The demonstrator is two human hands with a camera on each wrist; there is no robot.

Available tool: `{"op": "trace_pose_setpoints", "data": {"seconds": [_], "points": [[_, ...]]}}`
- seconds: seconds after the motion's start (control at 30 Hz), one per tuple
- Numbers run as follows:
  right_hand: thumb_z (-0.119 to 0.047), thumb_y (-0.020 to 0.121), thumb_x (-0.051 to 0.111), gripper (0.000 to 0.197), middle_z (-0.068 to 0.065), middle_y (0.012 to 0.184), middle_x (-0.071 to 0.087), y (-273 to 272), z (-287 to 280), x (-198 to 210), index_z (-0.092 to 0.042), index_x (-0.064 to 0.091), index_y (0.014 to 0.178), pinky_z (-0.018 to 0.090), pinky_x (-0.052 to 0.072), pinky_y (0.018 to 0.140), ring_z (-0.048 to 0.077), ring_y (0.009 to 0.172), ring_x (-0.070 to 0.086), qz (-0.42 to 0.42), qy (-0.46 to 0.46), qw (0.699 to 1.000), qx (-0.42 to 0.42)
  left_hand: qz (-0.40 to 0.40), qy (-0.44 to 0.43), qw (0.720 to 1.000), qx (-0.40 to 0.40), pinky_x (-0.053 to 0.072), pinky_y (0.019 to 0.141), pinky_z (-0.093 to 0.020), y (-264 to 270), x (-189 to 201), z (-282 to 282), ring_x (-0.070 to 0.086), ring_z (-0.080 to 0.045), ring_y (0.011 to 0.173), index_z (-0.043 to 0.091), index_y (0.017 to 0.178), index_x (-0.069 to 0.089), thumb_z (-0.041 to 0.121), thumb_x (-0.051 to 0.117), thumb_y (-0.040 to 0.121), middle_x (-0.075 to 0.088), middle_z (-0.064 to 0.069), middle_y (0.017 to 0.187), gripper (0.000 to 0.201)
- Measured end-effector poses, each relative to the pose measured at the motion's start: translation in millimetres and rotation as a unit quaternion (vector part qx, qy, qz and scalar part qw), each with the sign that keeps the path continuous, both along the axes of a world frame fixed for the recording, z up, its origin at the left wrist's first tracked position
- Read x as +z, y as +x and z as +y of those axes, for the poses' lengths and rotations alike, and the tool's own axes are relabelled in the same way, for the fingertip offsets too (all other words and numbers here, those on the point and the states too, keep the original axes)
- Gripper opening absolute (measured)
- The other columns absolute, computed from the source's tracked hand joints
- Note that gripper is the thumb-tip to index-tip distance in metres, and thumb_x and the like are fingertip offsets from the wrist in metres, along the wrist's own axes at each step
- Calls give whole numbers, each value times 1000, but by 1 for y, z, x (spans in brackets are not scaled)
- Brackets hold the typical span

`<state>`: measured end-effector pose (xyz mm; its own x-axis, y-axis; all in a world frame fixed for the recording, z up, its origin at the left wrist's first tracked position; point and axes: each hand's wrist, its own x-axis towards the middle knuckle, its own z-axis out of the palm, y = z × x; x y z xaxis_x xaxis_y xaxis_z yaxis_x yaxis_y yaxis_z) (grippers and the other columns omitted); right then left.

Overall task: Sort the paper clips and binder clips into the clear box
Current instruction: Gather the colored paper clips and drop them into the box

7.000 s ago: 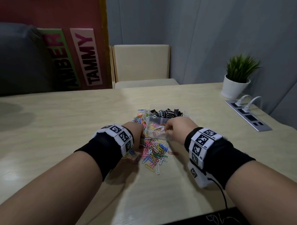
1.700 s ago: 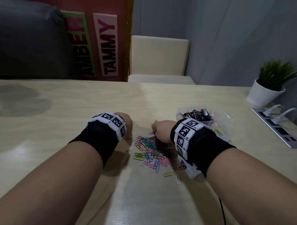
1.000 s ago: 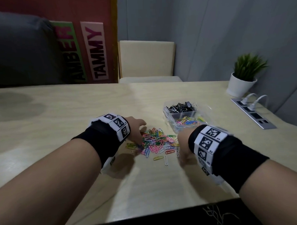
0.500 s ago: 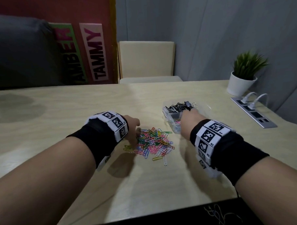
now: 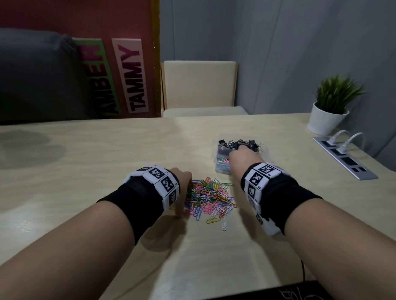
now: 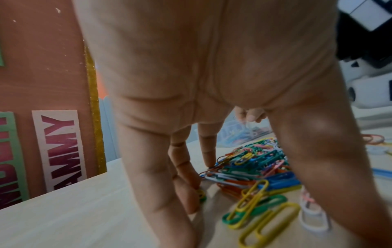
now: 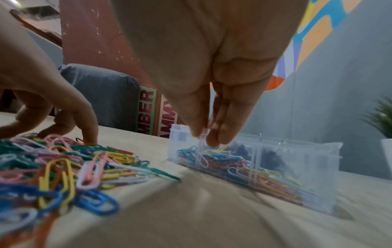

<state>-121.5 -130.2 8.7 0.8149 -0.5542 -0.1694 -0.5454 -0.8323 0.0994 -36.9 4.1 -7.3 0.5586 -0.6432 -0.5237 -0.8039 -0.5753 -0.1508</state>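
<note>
Right hand (image 7: 212,80): white clip (image 7: 201,139) pinched over box (image 7: 318,167) for dropping. Left hand (image 6: 212,75): fingers spread straight on pile (image 6: 254,164), nothing gripped, gathering clips.

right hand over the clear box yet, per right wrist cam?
Yes: the right hand hangs over the clear box, fingertips pinching a white paper clip just above the colored clips inside.
</note>
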Motion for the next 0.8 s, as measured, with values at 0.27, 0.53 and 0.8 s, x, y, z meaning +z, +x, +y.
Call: {"op": "trace_pose_setpoints", "data": {"seconds": [0.27, 0.53, 0.8], "points": [[-14, 95, 50, 33, 14, 127, 57, 23, 26, -2, -8, 60, 126, 35, 45, 95, 30, 117, 54, 3, 5, 994, 113, -1, -17, 1000, -3, 46, 84, -34, 3, -2, 4, 57, -28, 116, 15, 139, 41, 41, 84, 70, 55, -10, 129, 86], [-49, 87, 62, 49, 7, 95, 63, 7, 33, -14, -5, 60, 109, 29, 48, 64, 21, 78, 56, 68, 19, 994, 89, 9, -50, 999, 13, 48, 89, -32, 10, -3, 6, 58, -27, 117, 14, 136, 46, 39, 83, 73, 58, -8, 130, 78], [-27, 97, 52, 35, 12, 119, 59, 0, 34, -32, -7, 54, 126, 29, 50, 80, 24, 106, 60, 91, 17, 991, 98, -26, -49, 998, -2, 42, 73, -25, 4, -13, -12, 55, -18, 86, 17, 108, 63, 40, 73, 82, 58, 0, 95, 37]]}}
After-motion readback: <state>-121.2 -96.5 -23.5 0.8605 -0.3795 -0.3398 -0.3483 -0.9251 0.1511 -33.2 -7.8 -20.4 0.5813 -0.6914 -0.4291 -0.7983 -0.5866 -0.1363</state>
